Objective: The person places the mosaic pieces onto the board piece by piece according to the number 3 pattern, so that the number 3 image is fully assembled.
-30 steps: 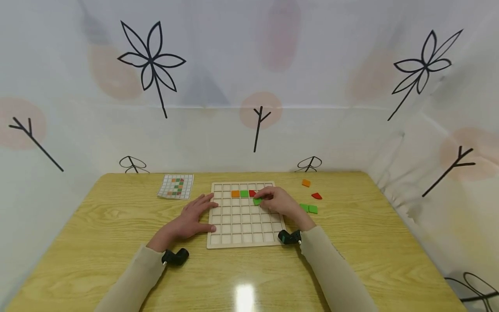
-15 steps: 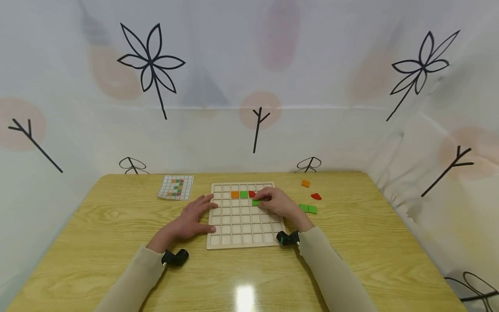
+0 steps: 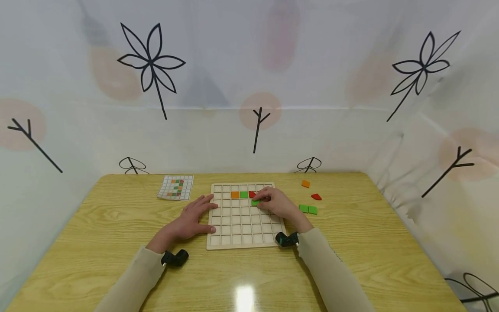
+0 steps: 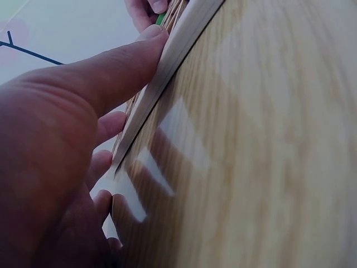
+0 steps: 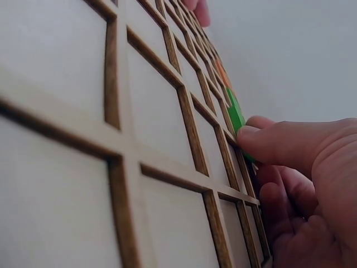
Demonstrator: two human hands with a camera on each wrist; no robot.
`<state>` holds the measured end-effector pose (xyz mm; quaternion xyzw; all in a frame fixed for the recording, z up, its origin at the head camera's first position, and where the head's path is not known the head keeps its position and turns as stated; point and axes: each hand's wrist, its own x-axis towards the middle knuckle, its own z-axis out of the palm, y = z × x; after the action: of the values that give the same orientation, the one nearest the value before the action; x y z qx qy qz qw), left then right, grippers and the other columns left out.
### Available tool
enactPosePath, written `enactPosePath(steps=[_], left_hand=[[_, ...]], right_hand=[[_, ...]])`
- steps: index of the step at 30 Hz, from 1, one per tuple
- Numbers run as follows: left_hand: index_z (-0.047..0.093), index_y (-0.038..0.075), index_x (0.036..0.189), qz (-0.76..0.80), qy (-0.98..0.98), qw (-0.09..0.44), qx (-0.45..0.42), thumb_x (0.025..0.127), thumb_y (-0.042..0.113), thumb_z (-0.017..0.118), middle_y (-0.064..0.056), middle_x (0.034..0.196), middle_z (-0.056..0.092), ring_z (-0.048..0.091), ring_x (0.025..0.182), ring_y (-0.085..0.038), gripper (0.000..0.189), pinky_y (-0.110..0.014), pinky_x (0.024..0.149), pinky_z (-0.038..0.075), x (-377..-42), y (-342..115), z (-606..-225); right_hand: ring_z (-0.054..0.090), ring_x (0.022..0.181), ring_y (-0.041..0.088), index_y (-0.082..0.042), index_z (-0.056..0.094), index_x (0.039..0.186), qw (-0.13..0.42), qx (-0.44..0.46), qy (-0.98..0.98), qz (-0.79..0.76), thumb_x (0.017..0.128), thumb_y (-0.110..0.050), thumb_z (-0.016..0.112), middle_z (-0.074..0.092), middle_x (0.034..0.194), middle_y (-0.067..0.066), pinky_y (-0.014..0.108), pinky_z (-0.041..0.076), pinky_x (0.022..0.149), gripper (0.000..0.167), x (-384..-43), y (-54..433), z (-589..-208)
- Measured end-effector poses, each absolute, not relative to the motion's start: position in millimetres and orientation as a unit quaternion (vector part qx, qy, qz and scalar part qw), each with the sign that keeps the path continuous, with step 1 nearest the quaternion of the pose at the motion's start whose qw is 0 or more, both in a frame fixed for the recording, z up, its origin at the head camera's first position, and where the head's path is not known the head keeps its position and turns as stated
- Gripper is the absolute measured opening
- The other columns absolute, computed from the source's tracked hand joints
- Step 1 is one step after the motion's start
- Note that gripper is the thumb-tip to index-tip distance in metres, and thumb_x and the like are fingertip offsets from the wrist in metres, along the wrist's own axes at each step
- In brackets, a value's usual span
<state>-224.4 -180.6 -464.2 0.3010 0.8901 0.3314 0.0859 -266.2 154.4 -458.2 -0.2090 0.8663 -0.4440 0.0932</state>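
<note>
A pale wooden grid board (image 3: 236, 229) lies in front of me. My right hand (image 3: 278, 203) pinches a green square tile (image 3: 255, 203) between thumb and fingers, low over the second row of cells. In the right wrist view the thumb presses on the green tile (image 5: 235, 114). Just above it in the top rows sit an orange square tile (image 3: 235, 195), another green tile (image 3: 244, 195) and a red piece (image 3: 252, 194), partly covered by the fingers. My left hand (image 3: 190, 219) rests at the board's left edge, fingers spread, with thumb (image 4: 125, 70) touching the rim.
On the wooden table (image 3: 241, 268), to the board's right, lie two green tiles (image 3: 308, 209), a red rounded piece (image 3: 316, 196) and an orange tile (image 3: 306, 184). A paper card (image 3: 187, 190) printed with a coloured grid pattern lies at the back left. A patterned curtain stands behind.
My right hand has shifted the green tile slightly left, and it lies squarer to the grid beneath the red piece. The left hand stays put on the board's edge.
</note>
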Motion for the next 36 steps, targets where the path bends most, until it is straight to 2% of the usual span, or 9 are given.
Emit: enactPosePath(steps=[10,18,36], left_hand=[[0.049,0.011,0.145,0.334,0.888,0.082,0.304,0.089,0.040,0.074,-0.011,0.164,0.020,0.007,0.150,-0.039,0.067,-0.067,0.111,0.006,-225.1,-180.5,-465.3],[0.049,0.012,0.145,0.332,0.890,0.082,0.302,0.089,0.040,0.074,-0.011,0.164,0.020,0.007,0.150,-0.039,0.067,-0.068,0.111,0.006,-225.3,-180.7,-465.5],[0.049,0.012,0.145,0.331,0.890,0.082,0.303,0.090,0.042,0.073,-0.011,0.164,0.019,0.007,0.150,-0.040,0.068,-0.068,0.111,0.006,-225.6,-181.6,-467.0]], right_hand=[[0.054,0.101,0.021,-0.012,0.076,0.110,0.089,-0.193,0.873,-0.440,0.094,-0.006,0.069,0.058,0.121,0.005,0.036,0.046,0.082,0.019,-265.5,152.3,-458.6],[0.050,0.086,0.021,-0.014,0.075,0.111,0.081,-0.196,0.875,-0.435,0.093,-0.008,0.070,0.059,0.108,0.002,0.036,0.045,0.077,0.019,-267.7,152.9,-461.1],[0.051,0.087,0.021,-0.014,0.076,0.106,0.076,-0.183,0.877,-0.437,0.092,-0.009,0.071,0.059,0.102,0.000,0.036,0.045,0.077,0.015,-266.9,151.8,-461.6]])
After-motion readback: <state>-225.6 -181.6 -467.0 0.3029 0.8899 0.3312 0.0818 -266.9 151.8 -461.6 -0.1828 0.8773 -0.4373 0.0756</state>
